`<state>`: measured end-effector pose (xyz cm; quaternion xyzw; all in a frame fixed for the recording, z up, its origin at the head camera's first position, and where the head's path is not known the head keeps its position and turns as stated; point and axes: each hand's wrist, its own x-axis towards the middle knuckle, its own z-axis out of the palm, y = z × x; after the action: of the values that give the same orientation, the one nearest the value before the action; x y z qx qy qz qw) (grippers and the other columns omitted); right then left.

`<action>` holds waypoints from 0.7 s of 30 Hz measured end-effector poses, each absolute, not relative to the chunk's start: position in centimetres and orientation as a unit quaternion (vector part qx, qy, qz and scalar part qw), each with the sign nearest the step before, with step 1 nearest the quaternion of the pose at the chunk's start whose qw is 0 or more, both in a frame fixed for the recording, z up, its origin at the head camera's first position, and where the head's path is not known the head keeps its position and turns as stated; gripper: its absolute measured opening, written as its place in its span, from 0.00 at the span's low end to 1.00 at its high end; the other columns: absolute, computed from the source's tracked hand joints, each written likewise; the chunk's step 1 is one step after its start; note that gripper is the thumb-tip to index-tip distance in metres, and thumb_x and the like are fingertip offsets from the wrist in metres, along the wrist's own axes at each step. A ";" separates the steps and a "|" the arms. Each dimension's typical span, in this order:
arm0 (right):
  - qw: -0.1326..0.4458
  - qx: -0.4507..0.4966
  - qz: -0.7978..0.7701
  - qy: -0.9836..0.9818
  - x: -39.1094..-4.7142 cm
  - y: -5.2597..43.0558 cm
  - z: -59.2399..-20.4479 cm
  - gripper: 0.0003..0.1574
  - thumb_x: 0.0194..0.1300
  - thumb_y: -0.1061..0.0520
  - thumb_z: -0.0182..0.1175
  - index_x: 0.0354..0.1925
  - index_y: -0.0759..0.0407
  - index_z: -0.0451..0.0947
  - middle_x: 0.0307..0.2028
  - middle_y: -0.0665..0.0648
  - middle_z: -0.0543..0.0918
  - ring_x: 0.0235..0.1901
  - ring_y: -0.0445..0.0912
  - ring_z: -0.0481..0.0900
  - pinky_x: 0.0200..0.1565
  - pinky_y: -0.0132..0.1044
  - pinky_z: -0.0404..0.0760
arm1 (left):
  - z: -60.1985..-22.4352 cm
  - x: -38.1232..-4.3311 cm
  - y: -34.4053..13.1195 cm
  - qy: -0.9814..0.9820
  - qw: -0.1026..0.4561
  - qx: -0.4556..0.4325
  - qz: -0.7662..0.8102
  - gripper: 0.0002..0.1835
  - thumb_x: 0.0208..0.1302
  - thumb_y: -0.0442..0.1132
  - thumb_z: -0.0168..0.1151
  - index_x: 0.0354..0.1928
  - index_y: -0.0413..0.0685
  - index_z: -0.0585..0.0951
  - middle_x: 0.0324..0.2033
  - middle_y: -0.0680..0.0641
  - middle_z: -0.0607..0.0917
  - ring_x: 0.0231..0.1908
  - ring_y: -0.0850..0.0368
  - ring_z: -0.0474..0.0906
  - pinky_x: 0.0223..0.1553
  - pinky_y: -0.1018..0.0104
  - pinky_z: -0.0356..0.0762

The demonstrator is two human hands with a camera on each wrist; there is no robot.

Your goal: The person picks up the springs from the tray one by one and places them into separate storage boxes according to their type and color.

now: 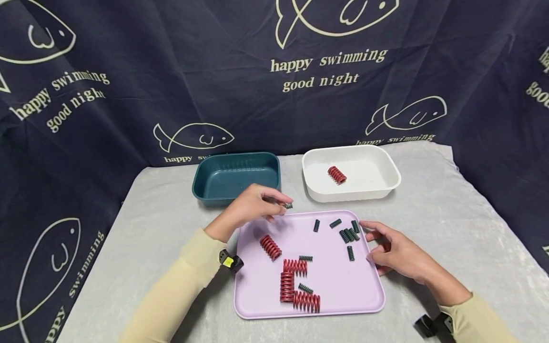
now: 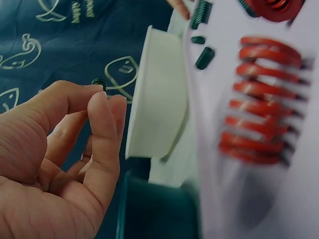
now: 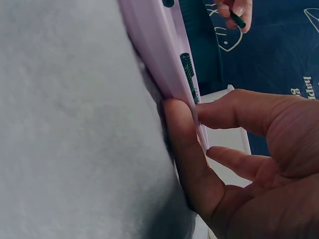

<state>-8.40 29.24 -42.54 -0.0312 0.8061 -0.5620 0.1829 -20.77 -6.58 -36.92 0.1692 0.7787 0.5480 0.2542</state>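
My left hand (image 1: 256, 205) is above the far edge of the lilac tray (image 1: 334, 286), pinching a small dark green spring (image 1: 289, 206) between thumb and fingertips. In the left wrist view, only one end of that spring (image 2: 98, 82) pokes out of the grip. At the tray's right side, my right hand (image 1: 399, 252) grips the rim. The right wrist view shows its thumb and fingers on the tray edge (image 3: 154, 55). Several small dark green springs (image 1: 350, 234) lie near that hand. Several larger red springs (image 1: 287, 287) rest on the tray's left and near middle.
Behind the tray stand a teal bin (image 1: 236, 176) on the left and a white bin (image 1: 356, 183) on the right. One red spring (image 1: 337, 175) lies in the white bin. A grey cloth (image 1: 116, 276) covers the table, and a dark blue printed curtain (image 1: 240, 81) hangs behind.
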 end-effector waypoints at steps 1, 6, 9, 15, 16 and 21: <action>0.184 -0.031 -0.562 0.806 -8.4 29.2 -42.5 0.50 0.61 0.72 0.65 0.77 0.64 0.56 0.59 0.73 0.68 0.38 0.53 0.78 0.27 0.48 0.88 | -36.7 -20.9 -6.9 0.777 0.251 0.168 0.553 0.14 0.61 0.30 0.72 0.50 0.44 0.90 0.43 0.42 0.90 0.41 0.40 0.85 0.36 0.60 0.88; 0.188 -0.032 -0.562 0.805 -8.5 29.2 -42.7 0.51 0.61 0.72 0.65 0.78 0.64 0.56 0.59 0.73 0.68 0.38 0.53 0.78 0.27 0.49 0.88 | -36.1 -21.9 -8.8 0.775 0.236 0.149 0.568 0.16 0.63 0.30 0.71 0.53 0.40 0.88 0.44 0.43 0.89 0.42 0.50 0.86 0.39 0.58 0.88; 0.188 -0.032 -0.564 0.803 -8.5 29.1 -42.8 0.51 0.61 0.72 0.65 0.78 0.63 0.57 0.59 0.73 0.68 0.38 0.53 0.78 0.27 0.49 0.88 | -35.6 -22.6 -9.9 0.779 0.232 0.134 0.567 0.17 0.64 0.30 0.70 0.55 0.39 0.87 0.44 0.43 0.88 0.45 0.46 0.86 0.42 0.57 0.88; 0.183 -0.034 -0.567 0.803 -8.4 29.0 -42.9 0.51 0.60 0.73 0.64 0.77 0.64 0.57 0.58 0.72 0.68 0.37 0.52 0.78 0.27 0.49 0.88 | -34.8 -24.1 -11.9 0.785 0.234 0.101 0.565 0.18 0.67 0.31 0.69 0.58 0.39 0.85 0.51 0.36 0.85 0.48 0.46 0.86 0.45 0.57 0.88; 0.182 -0.035 -0.567 0.803 -8.4 29.0 -42.9 0.51 0.60 0.73 0.64 0.77 0.64 0.57 0.58 0.73 0.68 0.37 0.52 0.78 0.27 0.49 0.88 | -34.7 -24.4 -12.2 0.785 0.235 0.097 0.565 0.18 0.67 0.31 0.68 0.58 0.39 0.85 0.52 0.35 0.85 0.48 0.47 0.85 0.46 0.57 0.87; 0.175 -0.039 -0.569 0.802 -8.3 29.1 -42.9 0.51 0.60 0.74 0.63 0.77 0.65 0.56 0.58 0.73 0.68 0.36 0.51 0.80 0.26 0.49 0.88 | -34.3 -26.0 -13.4 0.795 0.235 0.075 0.554 0.20 0.68 0.30 0.66 0.61 0.38 0.83 0.55 0.32 0.83 0.48 0.49 0.85 0.49 0.54 0.86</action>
<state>-8.32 29.10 -42.91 -0.0393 0.8024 -0.5691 0.1752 -25.98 -13.43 -34.34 0.0746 0.7948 0.5545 0.2353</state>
